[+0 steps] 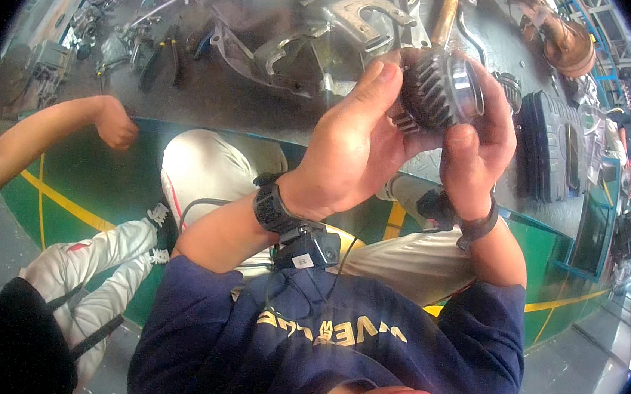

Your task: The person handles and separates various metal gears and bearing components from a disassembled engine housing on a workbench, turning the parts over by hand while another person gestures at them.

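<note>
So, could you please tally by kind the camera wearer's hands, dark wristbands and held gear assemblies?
Hands: 2, left hand and right hand
Dark wristbands: 2, one on each wrist
Held gear assembly: 1
Total: 5

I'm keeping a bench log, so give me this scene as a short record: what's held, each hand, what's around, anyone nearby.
Held: dark gear with slanted teeth, shiny ring at its right side
Left hand: at the gear's left, thumb pointing up
Right hand: around the gear's right, thumb near its lower edge
Surface: grey workbench
Beyond the hands: fork-shaped metal part
Right side: black case
Nearby: another person's curled hand, at the left
</note>
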Tool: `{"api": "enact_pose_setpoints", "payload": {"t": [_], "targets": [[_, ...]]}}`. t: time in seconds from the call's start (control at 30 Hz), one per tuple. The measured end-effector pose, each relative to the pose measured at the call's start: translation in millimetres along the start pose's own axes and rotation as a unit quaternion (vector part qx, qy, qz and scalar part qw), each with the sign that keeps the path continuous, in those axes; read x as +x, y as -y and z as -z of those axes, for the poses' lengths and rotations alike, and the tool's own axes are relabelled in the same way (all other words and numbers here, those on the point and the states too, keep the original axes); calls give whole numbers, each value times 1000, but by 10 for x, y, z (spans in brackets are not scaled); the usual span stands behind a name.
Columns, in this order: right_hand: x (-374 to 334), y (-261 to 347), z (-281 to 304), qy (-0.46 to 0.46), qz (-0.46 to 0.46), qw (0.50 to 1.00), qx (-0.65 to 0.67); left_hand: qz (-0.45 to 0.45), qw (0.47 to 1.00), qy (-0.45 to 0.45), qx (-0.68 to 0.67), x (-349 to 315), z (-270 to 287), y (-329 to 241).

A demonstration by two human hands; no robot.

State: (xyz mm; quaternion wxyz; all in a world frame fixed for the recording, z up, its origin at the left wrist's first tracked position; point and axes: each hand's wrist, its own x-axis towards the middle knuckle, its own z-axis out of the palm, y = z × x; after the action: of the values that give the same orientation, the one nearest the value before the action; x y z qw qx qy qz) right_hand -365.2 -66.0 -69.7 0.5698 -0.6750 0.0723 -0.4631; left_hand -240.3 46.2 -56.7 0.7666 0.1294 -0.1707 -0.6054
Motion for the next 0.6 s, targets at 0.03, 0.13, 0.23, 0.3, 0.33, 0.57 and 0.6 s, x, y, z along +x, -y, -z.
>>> {"api": "enact_pose_setpoints", "payload": {"t": [0.03,0.13,0.23,0.3,0.33,0.57,0.6], "targets": [[11,8,-1,25,10,999,-44,3,1000,-2,-24,-6,8,-14],[65,40,13,56,45,989,-127,9,1000,9,-5,-11,54,-50],[123,78,36,102,53,968,-223,1,1000,-1,-26,4,101,-64],[151,110,49,93,38,971,-217,-6,1000,-3,-10,1,109,-60],[165,134,62,110,25,967,-229,-8,1000,-7,-1,-4,106,-58],[254,224,197,203,1,940,-273,-46,993,-28,106,-37,32,-47],[255,219,202,200,-3,945,-260,-46,992,-30,116,-44,25,-44]]}}
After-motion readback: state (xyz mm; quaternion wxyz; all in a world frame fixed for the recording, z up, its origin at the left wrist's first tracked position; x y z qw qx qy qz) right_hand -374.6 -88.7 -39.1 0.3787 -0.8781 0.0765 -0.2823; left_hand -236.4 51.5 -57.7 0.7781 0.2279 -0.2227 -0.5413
